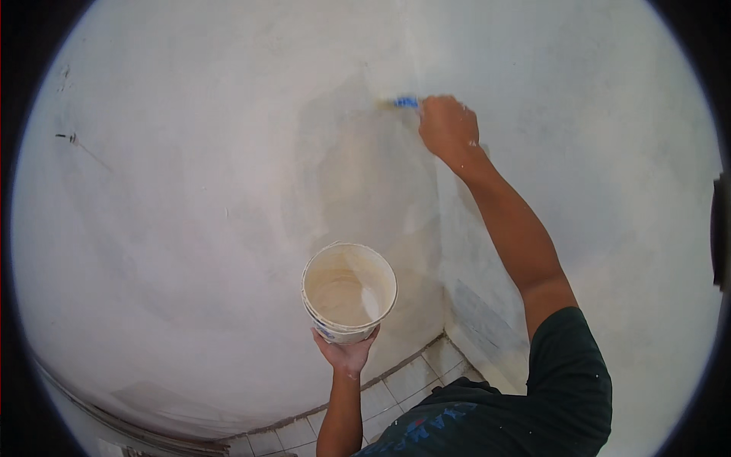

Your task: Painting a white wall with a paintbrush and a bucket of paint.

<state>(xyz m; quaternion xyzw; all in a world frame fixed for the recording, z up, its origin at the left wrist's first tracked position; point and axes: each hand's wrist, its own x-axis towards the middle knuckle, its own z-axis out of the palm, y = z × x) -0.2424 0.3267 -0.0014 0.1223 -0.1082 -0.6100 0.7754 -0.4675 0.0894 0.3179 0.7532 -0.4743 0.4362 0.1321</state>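
Note:
My right hand (449,131) is raised and closed around a paintbrush (406,102) with a blue section and pale bristles. The bristles point left, at or very near the wall (228,152) close to the corner; whether they touch it I cannot tell. Lower down, my left hand (346,353) holds a white bucket (350,327) from beneath, fingers spread round its base. Pale, creamy paint (339,298) lies inside the bucket, and smears coat its inner wall and rim. A darker, damp-looking patch (358,175) spreads over the wall between brush and bucket.
A second wall (579,152) meets the first at a corner right of the bucket. Light square floor tiles (407,378) show below. On the left wall a small dark fitting (72,139) sticks out. Something dark (718,232) stands at the right edge.

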